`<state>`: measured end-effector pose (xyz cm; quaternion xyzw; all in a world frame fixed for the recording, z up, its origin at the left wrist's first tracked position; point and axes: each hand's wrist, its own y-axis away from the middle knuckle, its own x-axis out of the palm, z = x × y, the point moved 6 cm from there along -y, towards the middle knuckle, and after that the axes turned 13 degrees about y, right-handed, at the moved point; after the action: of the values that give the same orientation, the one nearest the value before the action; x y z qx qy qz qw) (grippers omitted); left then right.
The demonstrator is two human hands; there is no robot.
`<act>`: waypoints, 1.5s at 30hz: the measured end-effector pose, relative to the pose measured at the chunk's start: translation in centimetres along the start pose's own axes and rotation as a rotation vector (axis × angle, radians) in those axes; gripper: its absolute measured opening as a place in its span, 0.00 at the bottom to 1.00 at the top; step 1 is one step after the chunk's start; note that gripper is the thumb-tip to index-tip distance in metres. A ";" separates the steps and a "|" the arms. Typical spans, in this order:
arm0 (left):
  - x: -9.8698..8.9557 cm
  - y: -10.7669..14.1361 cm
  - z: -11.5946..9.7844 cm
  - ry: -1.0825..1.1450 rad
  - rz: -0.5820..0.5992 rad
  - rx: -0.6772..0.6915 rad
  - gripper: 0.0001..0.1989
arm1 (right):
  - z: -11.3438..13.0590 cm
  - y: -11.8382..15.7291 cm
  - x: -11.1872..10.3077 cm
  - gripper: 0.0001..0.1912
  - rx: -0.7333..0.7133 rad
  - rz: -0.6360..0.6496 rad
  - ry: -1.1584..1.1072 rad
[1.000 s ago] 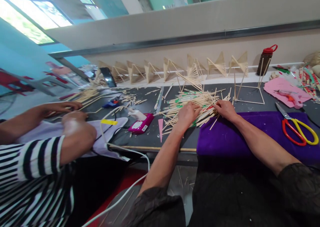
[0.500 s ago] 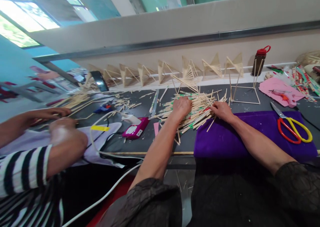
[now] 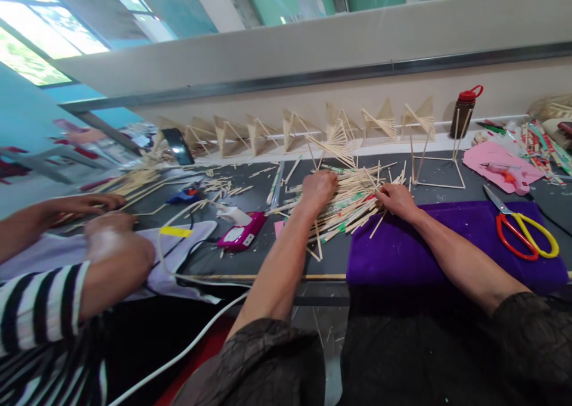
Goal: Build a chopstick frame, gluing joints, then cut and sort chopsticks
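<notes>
A loose heap of thin wooden sticks [image 3: 351,206], some with green or red marks, lies on the dark table between my hands. My left hand [image 3: 319,188] rests at the heap's upper left with its fingers curled in; what they hold is hidden. At the right side of the heap my right hand [image 3: 397,200] pinches at the stick ends, thumb and fingers together. Just behind the heap stands a twisted fan-like stick model [image 3: 335,146]. To the right of it is an open stick frame [image 3: 440,184]. Under my right forearm is a purple cloth [image 3: 411,248].
Red-and-yellow-handled scissors [image 3: 522,227] lie on the cloth. Beyond them a glue gun [image 3: 507,173] rests on pink paper. A brown bottle [image 3: 463,112] stands by the wall. Left are a magenta power box [image 3: 241,233], a white cable [image 3: 187,340] and a co-worker's arms [image 3: 114,251].
My left hand has shifted slightly left, toward the heap's edge. My right hand has stayed nearly in place at the sticks.
</notes>
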<state>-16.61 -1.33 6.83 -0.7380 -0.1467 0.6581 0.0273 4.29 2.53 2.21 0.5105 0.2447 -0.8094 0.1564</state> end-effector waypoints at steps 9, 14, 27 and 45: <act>-5.9 -0.5 2.0 1.044 -0.485 -0.225 0.11 | -0.4 -0.2 -1.4 0.12 -0.010 -0.213 -0.285; -3.9 -1.5 -1.1 1.747 -0.395 -0.222 0.12 | -0.7 -0.3 -2.2 0.11 0.013 -0.224 -0.404; 4.7 -0.3 -8.0 1.800 -0.031 -0.158 0.26 | -1.1 -0.5 -3.6 0.13 0.056 -0.295 -0.502; 2.6 -0.4 -7.4 2.082 -0.056 -0.217 0.18 | -0.5 -3.9 -5.8 0.16 0.057 -0.192 -0.919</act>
<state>-9.17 0.83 5.38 -0.9348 -0.1259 -0.3199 0.0890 5.17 6.08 8.24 0.0783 0.1739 -0.9687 0.1588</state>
